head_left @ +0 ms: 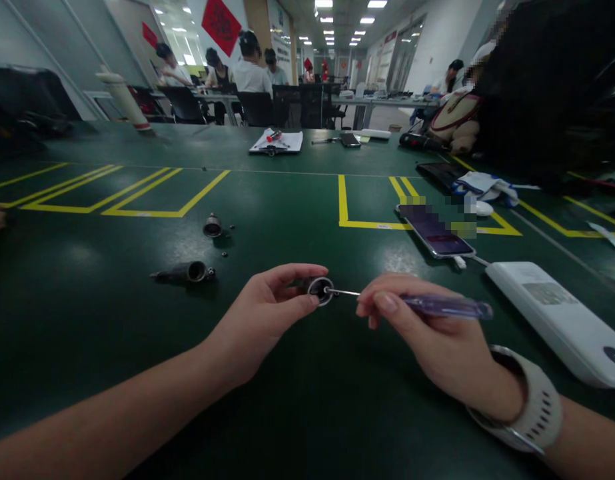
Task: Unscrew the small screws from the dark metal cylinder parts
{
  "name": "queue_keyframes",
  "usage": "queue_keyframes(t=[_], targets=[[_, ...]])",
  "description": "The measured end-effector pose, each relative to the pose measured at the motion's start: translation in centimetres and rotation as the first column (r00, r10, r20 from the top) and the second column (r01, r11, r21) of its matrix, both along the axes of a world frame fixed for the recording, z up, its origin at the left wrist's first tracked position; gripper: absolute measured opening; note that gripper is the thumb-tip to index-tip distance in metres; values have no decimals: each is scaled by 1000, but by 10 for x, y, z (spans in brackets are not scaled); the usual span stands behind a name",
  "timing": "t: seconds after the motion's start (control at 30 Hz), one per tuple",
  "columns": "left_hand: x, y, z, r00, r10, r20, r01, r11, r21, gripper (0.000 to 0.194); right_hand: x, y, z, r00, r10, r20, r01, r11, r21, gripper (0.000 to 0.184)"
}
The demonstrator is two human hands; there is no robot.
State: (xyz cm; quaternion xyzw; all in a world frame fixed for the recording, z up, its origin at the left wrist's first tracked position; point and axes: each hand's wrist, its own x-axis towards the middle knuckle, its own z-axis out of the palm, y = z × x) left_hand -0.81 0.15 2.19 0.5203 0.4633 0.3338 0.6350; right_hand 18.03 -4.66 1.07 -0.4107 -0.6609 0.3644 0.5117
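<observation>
Between thumb and fingers, my left hand (277, 300) grips a small round metal part (320, 291) whose hollow end faces me. My right hand (422, 327) is closed around a screwdriver (444, 307) with a clear purple handle. Its thin shaft points left, and the tip reaches the opening of the metal part; how deep it goes I cannot tell. To the left lies a dark hollow metal piece with a narrow stem (187, 271). Beyond that piece sits a dark metal cup-shaped part (212, 226), with a few tiny pieces (224, 254) close by.
On the green table (112, 320), a phone (434, 230) is cabled near a white power bank (557, 320) at right. Yellow tape (157, 213) marks boxes. Farther back are a clipboard with papers (277, 141), a cloth (487, 185) and a black bag (552, 87). Other people sit at distant tables.
</observation>
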Motion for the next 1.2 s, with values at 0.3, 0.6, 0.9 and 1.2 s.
queue_keyframes(t=[0.3, 0.6, 0.9, 1.2], targets=[[1, -5, -1, 1000, 5, -1, -5, 999, 41, 26, -6, -8, 3, 922, 13, 387, -129, 953, 275, 14], [6, -8, 1, 997, 82, 2, -82, 993, 88, 17, -12, -11, 2, 869, -40, 494, -191, 893, 408, 13], [7, -9, 1, 996, 92, -10, -90, 991, 103, 19, -17, -15, 3, 810, -91, 579, -240, 850, 468, 8], [8, -10, 0, 996, 92, -16, -89, 988, 125, 15, -19, -15, 4, 799, -99, 594, -245, 847, 471, 10]])
